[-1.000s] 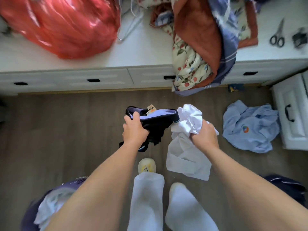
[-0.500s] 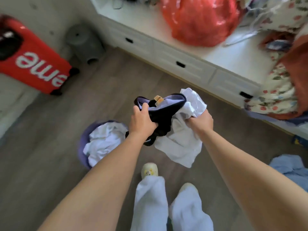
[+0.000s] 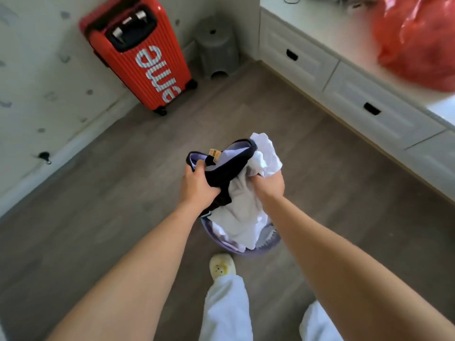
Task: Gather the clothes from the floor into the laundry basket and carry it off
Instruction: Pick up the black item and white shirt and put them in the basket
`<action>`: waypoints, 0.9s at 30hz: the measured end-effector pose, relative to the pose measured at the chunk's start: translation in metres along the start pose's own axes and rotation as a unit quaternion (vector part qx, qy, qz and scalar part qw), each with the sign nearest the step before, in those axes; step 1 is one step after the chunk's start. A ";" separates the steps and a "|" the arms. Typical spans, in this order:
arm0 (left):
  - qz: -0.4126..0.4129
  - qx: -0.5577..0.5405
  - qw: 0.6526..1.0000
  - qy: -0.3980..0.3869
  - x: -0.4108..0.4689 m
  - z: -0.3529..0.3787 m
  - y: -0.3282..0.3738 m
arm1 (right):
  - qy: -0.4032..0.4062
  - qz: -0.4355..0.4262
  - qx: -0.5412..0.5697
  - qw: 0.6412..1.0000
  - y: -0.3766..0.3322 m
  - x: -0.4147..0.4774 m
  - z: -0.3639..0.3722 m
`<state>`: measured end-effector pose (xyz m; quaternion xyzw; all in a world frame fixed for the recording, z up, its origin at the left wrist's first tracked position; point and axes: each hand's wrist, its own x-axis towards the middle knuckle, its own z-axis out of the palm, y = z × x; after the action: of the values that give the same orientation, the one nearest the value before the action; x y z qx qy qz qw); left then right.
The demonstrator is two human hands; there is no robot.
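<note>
Dark garment [image 3: 226,171] with lilac lining and a yellow tag sat bunched in your left hand [image 3: 197,187] at centre frame. Fingers curled over its edge, grip clenched on it. White garment [image 3: 243,212] lay just right of it, touching it, wadded in your right hand [image 3: 269,187]. That grip was also clenched on cloth, and the loose tail hung down to the laundry basket [image 3: 267,246].

The basket was lavender and stood on the floor [image 3: 123,193] directly under both hands, lower centre. The white cloth hid most of it, and some pale fabric already lay inside.

Step in hand, as I judged it: dropping this pair into the basket. To do it well you needed to lower both bundles inside the rim, then release both grips together, so no hem draped over the edge or slid onto the floor. The white tail looked likely to catch the near rim, so tucking it in first would have helped.

Relative to the grips, each garment's bulk spilled above its fist toward the top of frame, and the rest trailed below the wrists.

Your slipper [image 3: 222,267] stood just below the basket. Further out:
- red suitcase [image 3: 140,57], upper left against the wall
- grey stool [image 3: 216,48], beside it at top centre
- white desk [image 3: 349,94] with drawers, along the right side
- red plastic bag [image 3: 418,38], on the desk at upper right

Couldn't tell whether other clothes lay on the floor out of view.
</note>
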<state>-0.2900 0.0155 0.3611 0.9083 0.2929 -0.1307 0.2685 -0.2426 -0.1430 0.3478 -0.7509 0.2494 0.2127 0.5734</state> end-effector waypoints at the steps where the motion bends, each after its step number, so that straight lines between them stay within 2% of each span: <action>1: 0.004 0.002 1.000 -0.003 0.006 -0.003 -0.011 | -0.005 0.003 0.003 1.000 0.003 -0.001 0.012; 6: -0.012 -0.019 0.999 -0.024 0.037 0.005 -0.051 | -0.001 -0.014 -0.021 1.000 0.023 0.010 0.052; 9: -0.014 -0.070 0.996 -0.059 0.050 0.039 -0.063 | 0.046 -0.037 -0.067 0.996 0.056 0.030 0.044; 14: 0.008 -0.081 0.991 -0.104 0.066 0.114 -0.066 | 0.117 -0.005 -0.124 0.985 0.121 0.069 0.028; 17: 0.035 -0.043 0.992 -0.110 0.066 0.157 -0.073 | 0.123 0.028 -0.214 0.969 0.163 0.082 0.033; 20: 0.040 0.084 0.989 -0.115 0.072 0.185 -0.090 | 0.056 0.010 -0.304 0.951 0.193 0.087 0.040; 22: 0.009 0.125 0.982 -0.143 0.076 0.197 -0.105 | -0.031 -0.056 -0.372 0.926 0.211 0.088 0.043; 24: 0.006 0.118 0.980 -0.158 0.080 0.205 -0.121 | -0.114 -0.127 -0.423 0.890 0.227 0.089 0.045; 27: 0.058 0.097 0.977 -0.181 0.086 0.213 -0.133 | -0.199 -0.105 -0.471 0.853 0.241 0.097 0.046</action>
<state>-0.3191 0.0256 0.0976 0.9070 0.1723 -0.3046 0.2345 -0.3174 -0.1634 0.0951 -0.8945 -0.0807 0.3878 0.2071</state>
